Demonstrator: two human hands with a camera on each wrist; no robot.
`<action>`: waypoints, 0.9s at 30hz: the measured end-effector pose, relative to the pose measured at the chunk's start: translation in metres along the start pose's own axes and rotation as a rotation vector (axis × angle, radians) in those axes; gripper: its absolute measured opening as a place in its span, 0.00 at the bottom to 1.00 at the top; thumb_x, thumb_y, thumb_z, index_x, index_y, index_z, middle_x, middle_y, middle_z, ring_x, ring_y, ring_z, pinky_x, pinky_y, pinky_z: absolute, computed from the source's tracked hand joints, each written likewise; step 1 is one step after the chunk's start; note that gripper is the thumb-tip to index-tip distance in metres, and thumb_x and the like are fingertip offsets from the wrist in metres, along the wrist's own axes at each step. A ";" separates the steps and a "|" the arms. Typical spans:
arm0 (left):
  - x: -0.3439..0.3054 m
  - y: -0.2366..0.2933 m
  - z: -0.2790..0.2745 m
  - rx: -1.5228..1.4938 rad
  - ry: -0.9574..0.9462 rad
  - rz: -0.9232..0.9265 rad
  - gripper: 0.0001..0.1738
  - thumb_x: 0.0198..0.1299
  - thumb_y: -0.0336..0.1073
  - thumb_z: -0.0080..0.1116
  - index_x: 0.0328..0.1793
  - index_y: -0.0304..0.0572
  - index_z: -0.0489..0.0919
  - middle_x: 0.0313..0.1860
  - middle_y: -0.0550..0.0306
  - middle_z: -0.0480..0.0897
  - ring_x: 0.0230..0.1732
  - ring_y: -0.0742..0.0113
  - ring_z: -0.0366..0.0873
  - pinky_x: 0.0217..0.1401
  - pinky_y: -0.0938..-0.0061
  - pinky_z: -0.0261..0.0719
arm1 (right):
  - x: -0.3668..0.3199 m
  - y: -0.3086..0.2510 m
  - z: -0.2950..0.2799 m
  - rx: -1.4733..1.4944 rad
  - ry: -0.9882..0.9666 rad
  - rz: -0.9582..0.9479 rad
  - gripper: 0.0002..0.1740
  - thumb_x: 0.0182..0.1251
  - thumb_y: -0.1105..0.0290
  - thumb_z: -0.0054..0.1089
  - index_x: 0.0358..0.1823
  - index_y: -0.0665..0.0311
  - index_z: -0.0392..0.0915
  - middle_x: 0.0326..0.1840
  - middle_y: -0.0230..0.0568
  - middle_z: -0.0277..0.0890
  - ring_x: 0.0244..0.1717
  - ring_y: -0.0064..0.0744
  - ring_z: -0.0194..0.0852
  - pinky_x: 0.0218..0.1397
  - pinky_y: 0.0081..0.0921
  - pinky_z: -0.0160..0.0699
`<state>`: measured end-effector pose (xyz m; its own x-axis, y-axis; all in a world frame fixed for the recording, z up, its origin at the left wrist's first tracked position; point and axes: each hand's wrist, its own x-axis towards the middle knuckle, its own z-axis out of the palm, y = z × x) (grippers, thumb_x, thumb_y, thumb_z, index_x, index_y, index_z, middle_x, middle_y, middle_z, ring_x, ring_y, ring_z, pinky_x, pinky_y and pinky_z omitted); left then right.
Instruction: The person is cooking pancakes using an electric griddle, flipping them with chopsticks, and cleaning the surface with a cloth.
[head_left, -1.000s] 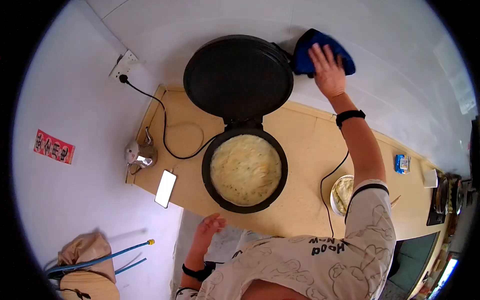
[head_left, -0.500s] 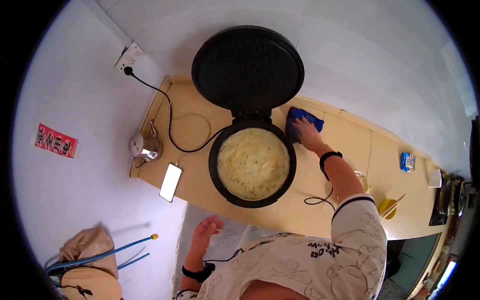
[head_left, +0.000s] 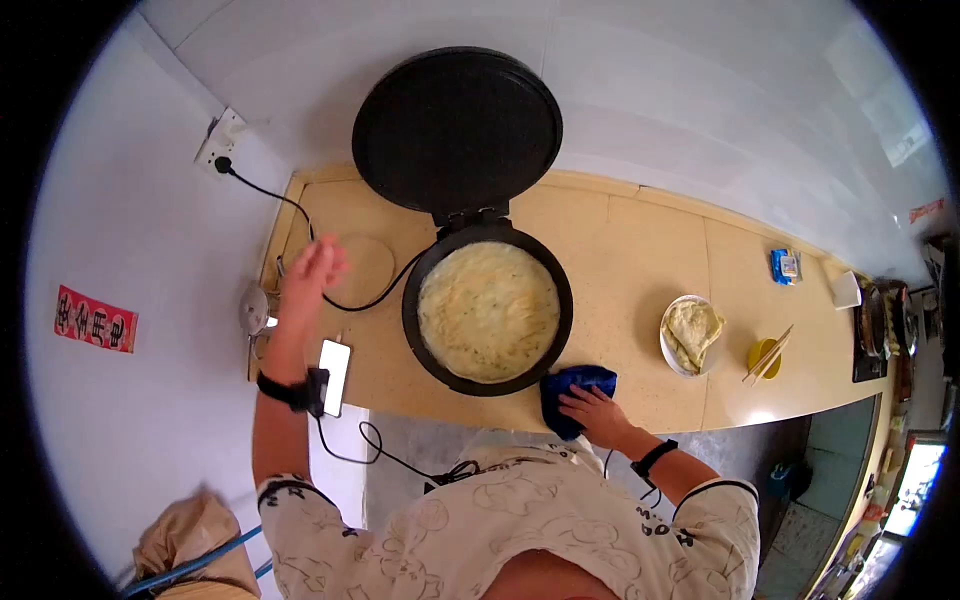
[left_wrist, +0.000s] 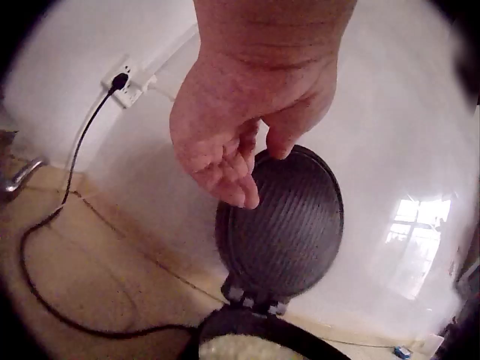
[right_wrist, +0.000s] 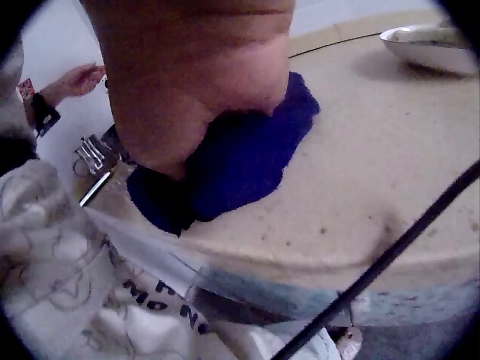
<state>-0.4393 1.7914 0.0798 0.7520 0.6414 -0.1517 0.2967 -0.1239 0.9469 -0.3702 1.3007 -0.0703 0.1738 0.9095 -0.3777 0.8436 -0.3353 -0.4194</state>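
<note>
where my right hand [head_left: 590, 408] lies: on the blue cloth [head_left: 578, 382], fingers spread and laid flat, pressing down, not clenched round it.
cloth: bunched at the near edge of the counter [head_left: 640, 260], partly over the edge, just beside the pan's rim; i cannot tell if they touch.
phone [head_left: 333, 376]: white screen up, at the near left edge, left of the pan.
left hand [head_left: 312, 272]: raised over the left end of the counter, fingers straight and loose, holding nothing.
kettle [head_left: 255, 310]: metal, at the far left edge, by the wall.
pan [head_left: 412, 330]: black, round, mid-counter, standing open.
pancake [head_left: 488, 312]: pale, fills the pan.
bowl [head_left: 690, 335]: right of the pan, well apart from it, folded pancake inside; yellow cup [head_left: 762, 358] with chopsticks [head_left: 770, 348] just beside it.
lid [head_left: 455, 128]: tipped up on its hinge at the pan's far side, against the white wall.
cord [head_left: 260, 190]: black, runs from the pan to the socket [head_left: 222, 140] on the far left wall.
</note>
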 end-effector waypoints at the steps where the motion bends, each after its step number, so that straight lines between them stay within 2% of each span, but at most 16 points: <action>1: 0.009 0.003 -0.003 0.008 -0.017 0.006 0.23 0.65 0.49 0.45 0.57 0.39 0.72 0.45 0.58 0.78 0.43 0.71 0.75 0.48 0.77 0.71 | -0.004 0.004 0.003 0.000 0.001 -0.001 0.34 0.48 0.71 0.58 0.61 0.53 0.65 0.70 0.31 0.54 0.72 0.37 0.43 0.70 0.45 0.47; 4: 0.052 0.028 -0.008 0.037 -0.076 0.016 0.26 0.65 0.52 0.44 0.58 0.38 0.70 0.48 0.55 0.77 0.47 0.69 0.74 0.51 0.76 0.70 | -0.006 0.022 0.010 0.072 0.099 0.164 0.35 0.44 0.73 0.61 0.60 0.54 0.66 0.69 0.30 0.54 0.73 0.35 0.42 0.71 0.43 0.46; 5: 0.066 0.041 -0.008 0.056 -0.105 0.012 0.28 0.64 0.54 0.43 0.58 0.37 0.70 0.49 0.55 0.77 0.48 0.68 0.74 0.52 0.75 0.70 | -0.006 0.030 0.014 0.115 0.187 0.198 0.36 0.43 0.74 0.63 0.59 0.54 0.66 0.69 0.31 0.54 0.73 0.36 0.42 0.71 0.43 0.46; 8: 0.099 0.074 -0.003 0.072 -0.203 -0.004 0.32 0.63 0.58 0.42 0.60 0.37 0.68 0.53 0.53 0.75 0.53 0.65 0.71 0.55 0.71 0.68 | 0.000 0.035 0.007 0.169 0.217 0.216 0.35 0.44 0.74 0.63 0.59 0.55 0.66 0.69 0.32 0.54 0.73 0.37 0.42 0.71 0.44 0.46; 13: 0.148 0.114 0.003 0.228 -0.194 0.021 0.37 0.61 0.63 0.41 0.63 0.40 0.67 0.59 0.52 0.71 0.59 0.62 0.67 0.60 0.68 0.64 | 0.003 0.037 0.006 0.137 0.200 0.216 0.34 0.45 0.72 0.63 0.59 0.55 0.66 0.69 0.34 0.53 0.72 0.39 0.42 0.71 0.45 0.45; 14: 0.155 0.119 0.003 0.314 -0.178 0.048 0.38 0.60 0.64 0.42 0.64 0.41 0.66 0.61 0.52 0.70 0.60 0.61 0.67 0.61 0.67 0.62 | 0.003 0.039 0.009 0.122 0.197 0.212 0.34 0.45 0.72 0.63 0.59 0.56 0.66 0.69 0.34 0.53 0.73 0.40 0.42 0.71 0.46 0.46; 18: 0.176 0.147 0.009 0.351 -0.156 0.066 0.37 0.60 0.64 0.41 0.64 0.42 0.66 0.62 0.52 0.69 0.61 0.60 0.66 0.64 0.65 0.59 | 0.005 0.044 0.017 0.114 0.237 0.196 0.35 0.45 0.71 0.63 0.60 0.55 0.66 0.69 0.33 0.54 0.73 0.38 0.41 0.72 0.45 0.43; 20: 0.182 0.158 0.018 0.389 -0.289 0.066 0.37 0.61 0.63 0.40 0.64 0.42 0.67 0.62 0.52 0.69 0.61 0.59 0.66 0.65 0.63 0.56 | 0.004 0.042 0.013 0.169 0.213 0.206 0.34 0.45 0.71 0.63 0.60 0.55 0.66 0.69 0.33 0.54 0.73 0.38 0.42 0.72 0.45 0.43; 21: 0.184 0.163 0.023 0.394 -0.292 0.066 0.37 0.61 0.63 0.40 0.64 0.42 0.67 0.62 0.52 0.69 0.61 0.59 0.66 0.65 0.63 0.56 | 0.004 0.041 0.010 0.174 0.216 0.207 0.34 0.45 0.71 0.63 0.60 0.55 0.66 0.69 0.33 0.54 0.73 0.38 0.42 0.72 0.45 0.43; 23: 0.184 0.171 0.035 0.401 -0.438 0.024 0.36 0.62 0.63 0.38 0.64 0.42 0.67 0.62 0.51 0.69 0.61 0.59 0.65 0.65 0.64 0.57 | 0.004 0.039 0.007 0.193 0.204 0.217 0.35 0.45 0.72 0.63 0.60 0.55 0.66 0.69 0.33 0.54 0.72 0.38 0.42 0.72 0.45 0.43; 27: 0.187 0.180 0.055 0.471 -0.482 0.013 0.36 0.63 0.63 0.37 0.64 0.43 0.67 0.60 0.52 0.71 0.61 0.60 0.66 0.64 0.66 0.59 | 0.006 0.039 0.018 0.196 0.225 0.254 0.35 0.44 0.73 0.63 0.59 0.54 0.66 0.69 0.33 0.54 0.72 0.39 0.42 0.71 0.47 0.43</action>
<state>-0.2128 1.8470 0.2059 0.9034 0.2412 -0.3544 0.4287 -0.5163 0.7414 -0.3458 1.2885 -0.1040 0.4899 0.8153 -0.3088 0.6503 -0.5776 -0.4934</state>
